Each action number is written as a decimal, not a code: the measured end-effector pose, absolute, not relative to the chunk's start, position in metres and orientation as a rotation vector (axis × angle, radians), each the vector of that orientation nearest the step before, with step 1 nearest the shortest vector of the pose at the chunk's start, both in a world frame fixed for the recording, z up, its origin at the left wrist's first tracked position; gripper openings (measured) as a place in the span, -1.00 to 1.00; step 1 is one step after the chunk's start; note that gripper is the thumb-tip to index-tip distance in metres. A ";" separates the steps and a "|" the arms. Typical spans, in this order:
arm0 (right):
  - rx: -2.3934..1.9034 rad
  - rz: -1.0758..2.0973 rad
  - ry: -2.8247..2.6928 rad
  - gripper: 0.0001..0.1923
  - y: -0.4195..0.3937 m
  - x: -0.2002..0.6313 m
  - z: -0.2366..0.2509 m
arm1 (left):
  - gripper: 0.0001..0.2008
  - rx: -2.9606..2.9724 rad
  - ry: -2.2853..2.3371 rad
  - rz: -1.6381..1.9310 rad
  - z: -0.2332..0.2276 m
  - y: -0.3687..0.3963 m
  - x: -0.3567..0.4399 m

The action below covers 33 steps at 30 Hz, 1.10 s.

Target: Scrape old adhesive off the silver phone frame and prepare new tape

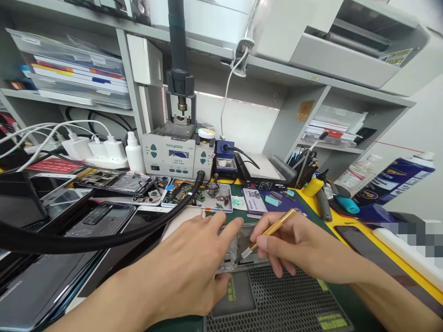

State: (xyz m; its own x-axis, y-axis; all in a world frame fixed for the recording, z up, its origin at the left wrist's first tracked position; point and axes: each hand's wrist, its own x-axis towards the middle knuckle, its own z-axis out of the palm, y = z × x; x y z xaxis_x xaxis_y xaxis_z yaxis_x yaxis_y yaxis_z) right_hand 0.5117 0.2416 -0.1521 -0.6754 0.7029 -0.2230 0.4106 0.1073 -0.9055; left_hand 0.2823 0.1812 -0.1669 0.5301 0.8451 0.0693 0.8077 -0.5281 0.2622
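Observation:
My left hand (194, 258) grips the left part of a stripped phone frame (244, 242), with fingers over the far edge and thumb at the near edge. The frame is grey with a bare inner face, partly hidden by both hands. My right hand (290, 242) pinches a pen-shaped tool (277, 226) with a gold handle. Its pale, flat tip points down and left at the frame's inner face; whether it is a blade or bristles I cannot tell. Beneath the frame's near edge lies a black perforated mat (287, 299).
A thick black hose (138, 233) arches over several phones (100, 230) on the left. Behind are a tray of circuit boards (197, 196) and a hot-air station (176, 154). A yellow bottle (313, 184), a screwdriver (323, 203) and a dark phone (360, 249) lie right.

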 end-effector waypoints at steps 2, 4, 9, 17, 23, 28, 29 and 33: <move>-1.110 1.593 -2.114 -0.67 0.241 0.512 -0.153 | -0.45 2.584 1.414 0.286 -0.169 0.182 0.282; -1.126 1.580 -2.097 -0.67 0.240 0.511 -0.153 | -0.45 2.594 1.421 0.304 -0.172 0.183 0.282; -1.129 1.548 -2.031 -0.78 0.238 0.508 -0.152 | -0.39 2.614 1.431 0.408 -0.184 0.183 0.281; -1.104 1.507 -2.036 -0.84 0.241 0.508 -0.154 | -0.40 2.669 1.444 0.427 -0.189 0.181 0.281; -1.130 1.523 -2.037 -0.84 0.242 0.510 -0.153 | -0.40 2.691 1.448 0.423 -0.190 0.181 0.280; -1.161 1.552 -2.022 -0.85 0.245 0.512 -0.156 | -0.42 2.692 1.451 0.437 -0.191 0.182 0.281; -1.164 1.548 -2.028 -0.84 0.245 0.512 -0.157 | -0.42 2.688 1.456 0.434 -0.191 0.182 0.281; -1.184 1.534 -2.060 -0.83 0.245 0.513 -0.155 | -0.39 2.682 1.458 0.423 -0.190 0.180 0.281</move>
